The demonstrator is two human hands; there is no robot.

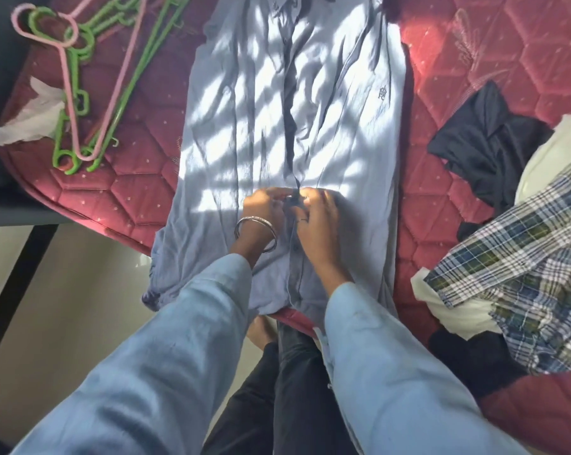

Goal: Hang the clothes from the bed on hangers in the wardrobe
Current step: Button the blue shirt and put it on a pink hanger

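A light blue button-up shirt (330,103) lies flat, front side up, on the red quilted mattress (139,152). My left hand (263,211), with a metal bangle on its wrist, and my right hand (317,218) meet at the shirt's button placket near the lower middle. Both pinch the placket's fabric edges by a button. Pink and green plastic hangers (90,77) lie in a loose pile on the mattress at the upper left. The wardrobe is out of view.
A plaid shirt (520,257), a black garment (488,142) and cream cloth (547,156) are heaped on the right of the bed. White crumpled cloth (31,119) lies by the hangers. A dark frame (11,205) borders the mattress at left, with pale floor (80,290) below.
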